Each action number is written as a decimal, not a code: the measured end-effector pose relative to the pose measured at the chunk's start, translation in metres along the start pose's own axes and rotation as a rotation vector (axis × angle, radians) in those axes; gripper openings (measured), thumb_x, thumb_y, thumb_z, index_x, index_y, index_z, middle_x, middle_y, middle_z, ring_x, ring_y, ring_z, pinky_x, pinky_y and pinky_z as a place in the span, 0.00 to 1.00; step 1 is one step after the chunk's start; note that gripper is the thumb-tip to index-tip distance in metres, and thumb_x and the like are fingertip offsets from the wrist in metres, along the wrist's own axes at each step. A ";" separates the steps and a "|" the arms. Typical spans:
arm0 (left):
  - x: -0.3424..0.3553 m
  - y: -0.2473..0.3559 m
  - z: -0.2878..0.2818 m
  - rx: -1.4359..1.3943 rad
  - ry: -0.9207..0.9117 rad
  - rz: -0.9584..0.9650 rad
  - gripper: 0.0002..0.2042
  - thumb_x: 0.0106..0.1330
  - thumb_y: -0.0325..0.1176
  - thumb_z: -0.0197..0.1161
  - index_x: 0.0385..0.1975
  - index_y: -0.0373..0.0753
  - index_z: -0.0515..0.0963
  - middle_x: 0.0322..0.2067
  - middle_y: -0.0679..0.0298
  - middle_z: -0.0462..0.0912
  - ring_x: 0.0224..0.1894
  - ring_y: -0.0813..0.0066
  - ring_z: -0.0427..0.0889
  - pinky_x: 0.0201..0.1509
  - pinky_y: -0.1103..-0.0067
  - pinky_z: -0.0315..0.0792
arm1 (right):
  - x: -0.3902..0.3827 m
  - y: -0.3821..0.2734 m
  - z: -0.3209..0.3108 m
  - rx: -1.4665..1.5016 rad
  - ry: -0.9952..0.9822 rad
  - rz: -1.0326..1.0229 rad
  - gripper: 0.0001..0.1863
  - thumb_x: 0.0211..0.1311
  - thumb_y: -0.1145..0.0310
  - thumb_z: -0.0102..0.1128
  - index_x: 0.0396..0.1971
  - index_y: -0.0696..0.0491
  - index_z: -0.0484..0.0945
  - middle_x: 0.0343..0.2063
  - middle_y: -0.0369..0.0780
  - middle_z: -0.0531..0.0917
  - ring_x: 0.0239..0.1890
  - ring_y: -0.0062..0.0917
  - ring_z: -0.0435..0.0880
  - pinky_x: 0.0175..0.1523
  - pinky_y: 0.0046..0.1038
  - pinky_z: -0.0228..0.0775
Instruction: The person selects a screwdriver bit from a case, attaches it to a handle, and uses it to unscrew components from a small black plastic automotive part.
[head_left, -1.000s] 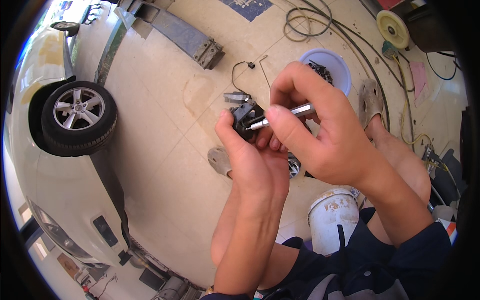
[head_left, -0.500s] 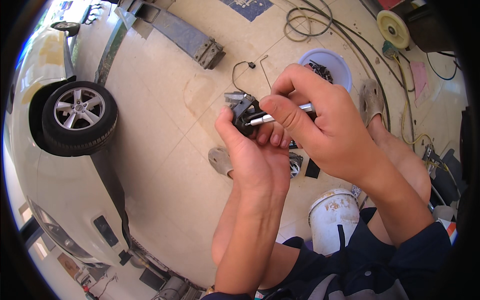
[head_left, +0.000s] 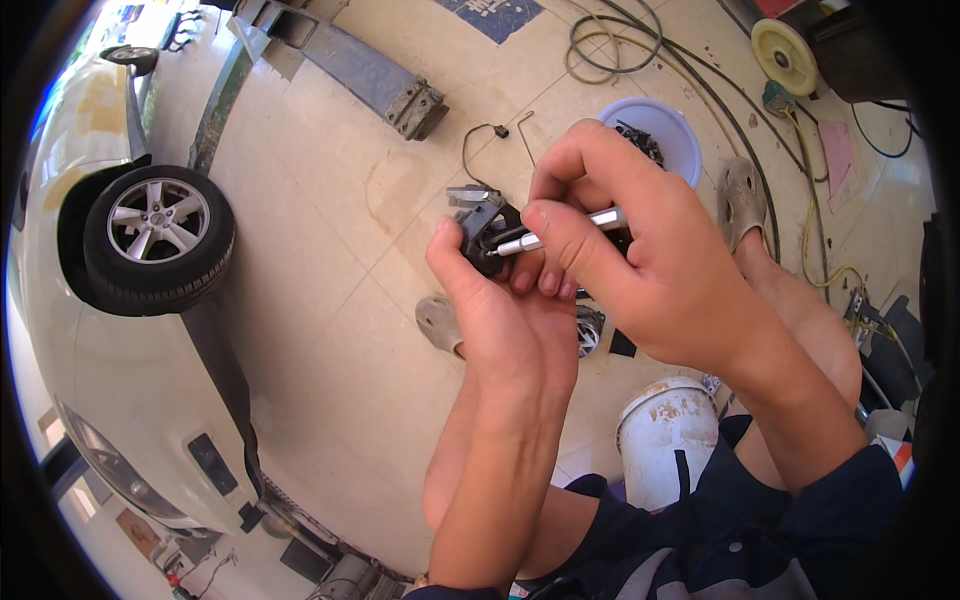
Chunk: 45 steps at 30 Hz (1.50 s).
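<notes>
My left hand (head_left: 510, 310) is closed around a small black plastic part (head_left: 484, 228) that has a clear or silvery piece at its top and a thin black cable with a plug running away from it. Between the thumb and fingers of my right hand (head_left: 650, 240) is a silver screwdriver (head_left: 530, 241), held slanting down to the left. Its tip meets the black part near my left thumb; whether it sits in a screw cannot be made out. My left palm and fingers hide the part's underside.
A lilac bowl (head_left: 675, 130) of dark small parts stands beyond my right hand. Nearer me is a stained white bucket (head_left: 668, 445). A light-coloured car with a wheel (head_left: 158, 225) fills the left side. Hoses (head_left: 700, 75) and a long metal beam (head_left: 350, 65) lie on the floor.
Both hands have shifted very slightly to the left together with the black part and screwdriver. The grip of each hand looks the same.
</notes>
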<state>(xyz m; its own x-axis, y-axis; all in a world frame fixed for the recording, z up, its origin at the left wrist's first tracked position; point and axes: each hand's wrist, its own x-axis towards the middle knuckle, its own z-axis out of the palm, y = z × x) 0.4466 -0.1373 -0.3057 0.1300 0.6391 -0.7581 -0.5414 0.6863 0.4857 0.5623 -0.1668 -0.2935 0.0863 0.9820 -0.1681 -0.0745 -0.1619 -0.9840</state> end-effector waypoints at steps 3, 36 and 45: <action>0.000 -0.002 0.002 -0.025 0.023 -0.005 0.25 0.69 0.59 0.44 0.19 0.44 0.58 0.17 0.71 0.56 0.24 0.76 0.58 0.32 0.78 0.58 | -0.002 0.006 0.006 -0.056 0.080 -0.140 0.09 0.62 0.76 0.57 0.40 0.57 0.69 0.36 0.37 0.75 0.35 0.16 0.78 0.37 0.19 0.70; 0.004 -0.003 -0.002 -0.003 -0.017 -0.009 0.24 0.68 0.59 0.45 0.21 0.45 0.59 0.16 0.71 0.55 0.23 0.75 0.58 0.31 0.77 0.58 | -0.001 -0.001 -0.003 -0.080 0.058 -0.130 0.06 0.64 0.74 0.55 0.39 0.58 0.71 0.26 0.35 0.71 0.27 0.15 0.68 0.33 0.18 0.62; 0.005 0.003 -0.004 -0.022 -0.104 0.026 0.24 0.68 0.59 0.48 0.21 0.45 0.61 0.17 0.71 0.59 0.24 0.75 0.60 0.31 0.77 0.59 | 0.000 -0.014 -0.009 0.013 -0.055 0.165 0.06 0.63 0.77 0.57 0.37 0.63 0.77 0.30 0.38 0.83 0.32 0.17 0.82 0.39 0.20 0.75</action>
<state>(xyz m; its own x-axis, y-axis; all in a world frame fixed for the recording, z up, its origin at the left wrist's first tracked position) 0.4420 -0.1330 -0.3098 0.2008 0.6901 -0.6953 -0.5640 0.6618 0.4939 0.5720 -0.1658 -0.2805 0.0178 0.9461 -0.3234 -0.0964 -0.3203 -0.9424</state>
